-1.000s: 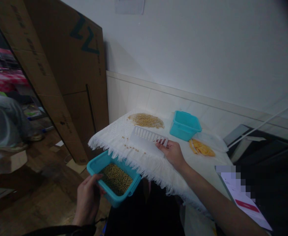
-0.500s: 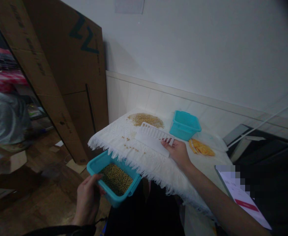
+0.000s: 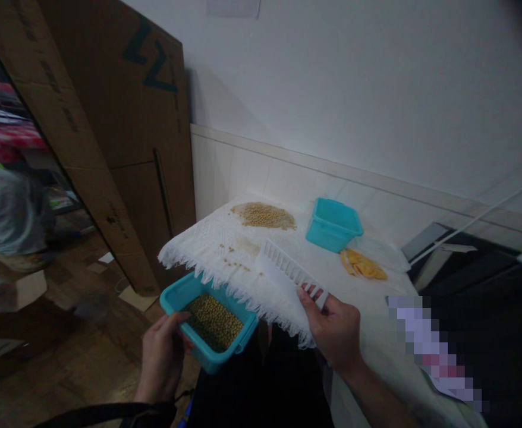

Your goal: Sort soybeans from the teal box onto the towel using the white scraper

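White slotted scraper [image 3: 288, 276]: centre of frame, lying slantwise on the white fringed cloth [image 3: 211, 235], toothed edge turned to the upper right, its near end at the cloth's front edge.

Right hand [image 3: 336, 333]: lower centre-right; fingers [image 3: 311, 292] clenched on the scraper's near end, thumb on top.

Left hand [image 3: 160, 356]: lower centre-left; fingers closed on the near rim of the teal tub [image 3: 236, 345], thumb hooked over the edge.

Teal tub: held in the air just under the fringe, below and left of the scraper, roughly half full of beans [image 3: 211, 321].

Loose beans [image 3: 232, 260]: a thin scatter on the cloth, just left of the scraper's far end.

Bean heap [image 3: 263, 215]: far side of the cloth, well apart from the scraper.

Second teal tub [image 3: 333, 224]: upper right of the heap; contents cannot be told.

Yellow pieces [image 3: 362, 266]: just right of it, in clear wrapping.

Cardboard box [image 3: 122, 119]: upper left, leaning at the wall.

Step in hand, as judged: sweeping beans off the cloth's edge into the held tub. A further stroke calls for the scraper set behind the scatter and the tub kept close under the fringe.
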`<state>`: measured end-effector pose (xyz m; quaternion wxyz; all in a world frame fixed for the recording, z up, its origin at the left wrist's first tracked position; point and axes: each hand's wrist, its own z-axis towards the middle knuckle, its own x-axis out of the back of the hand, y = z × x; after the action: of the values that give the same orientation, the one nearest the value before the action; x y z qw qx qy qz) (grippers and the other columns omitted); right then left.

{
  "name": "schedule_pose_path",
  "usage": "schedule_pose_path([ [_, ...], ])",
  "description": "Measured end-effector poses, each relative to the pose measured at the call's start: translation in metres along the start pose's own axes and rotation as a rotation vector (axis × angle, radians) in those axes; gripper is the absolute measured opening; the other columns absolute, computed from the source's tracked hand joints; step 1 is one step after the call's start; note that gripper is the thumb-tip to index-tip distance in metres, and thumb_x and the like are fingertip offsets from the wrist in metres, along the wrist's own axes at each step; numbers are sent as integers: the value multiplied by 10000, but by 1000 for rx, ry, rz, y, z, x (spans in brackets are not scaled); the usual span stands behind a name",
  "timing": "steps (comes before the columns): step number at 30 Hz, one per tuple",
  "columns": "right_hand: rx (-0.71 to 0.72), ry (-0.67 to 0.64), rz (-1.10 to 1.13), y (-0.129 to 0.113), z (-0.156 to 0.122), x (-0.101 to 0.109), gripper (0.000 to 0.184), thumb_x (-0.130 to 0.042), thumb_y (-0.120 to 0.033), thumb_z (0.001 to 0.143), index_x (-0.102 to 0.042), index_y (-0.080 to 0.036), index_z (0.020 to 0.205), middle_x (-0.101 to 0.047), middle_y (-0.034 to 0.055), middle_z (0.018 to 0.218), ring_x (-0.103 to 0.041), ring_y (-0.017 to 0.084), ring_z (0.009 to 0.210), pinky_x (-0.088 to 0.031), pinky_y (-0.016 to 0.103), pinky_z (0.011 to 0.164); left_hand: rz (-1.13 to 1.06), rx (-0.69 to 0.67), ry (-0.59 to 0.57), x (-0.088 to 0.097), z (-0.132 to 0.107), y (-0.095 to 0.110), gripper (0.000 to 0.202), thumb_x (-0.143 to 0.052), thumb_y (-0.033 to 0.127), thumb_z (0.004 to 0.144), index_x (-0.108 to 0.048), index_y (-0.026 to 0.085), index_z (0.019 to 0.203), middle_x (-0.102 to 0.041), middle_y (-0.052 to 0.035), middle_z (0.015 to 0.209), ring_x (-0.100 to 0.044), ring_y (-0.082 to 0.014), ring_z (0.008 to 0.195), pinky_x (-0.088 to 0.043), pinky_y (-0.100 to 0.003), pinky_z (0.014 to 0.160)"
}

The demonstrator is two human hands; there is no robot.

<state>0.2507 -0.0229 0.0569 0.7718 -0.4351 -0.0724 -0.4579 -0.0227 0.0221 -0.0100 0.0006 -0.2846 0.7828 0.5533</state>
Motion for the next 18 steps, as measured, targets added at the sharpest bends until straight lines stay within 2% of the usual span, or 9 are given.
schedule_pose_path([
  [3, 22, -7, 8, -5, -2, -9, 417, -632, -472, 941, -756, -166, 686, -720, 74, 588, -645, 189, 474, -492, 267, 491, 14, -6, -14, 0, -1, 0, 261, -786, 346, 483, -577, 201, 422, -487, 12, 335, -425, -133, 289, -299, -264, 323],
  [9, 43, -29, 95, -13, 0, -19, 395, -639, -440, 943, -712, -177, 657, -675, 44, 539, -618, 173, 445, -458, 253, 470, 2, -8, -19, 0, -1, 1, 269, -789, 344, 489, -566, 205, 429, -484, 24, 341, -421, -131, 290, -293, -264, 320],
  [18, 21, -97, 136, -11, 6, -23, 401, -640, -443, 938, -732, -171, 659, -697, 44, 569, -623, 168, 463, -465, 252, 477, 5, -2, -9, -3, -6, 6, 271, -782, 344, 474, -569, 200, 388, -488, 5, 324, -420, -130, 278, -290, -256, 320],
])
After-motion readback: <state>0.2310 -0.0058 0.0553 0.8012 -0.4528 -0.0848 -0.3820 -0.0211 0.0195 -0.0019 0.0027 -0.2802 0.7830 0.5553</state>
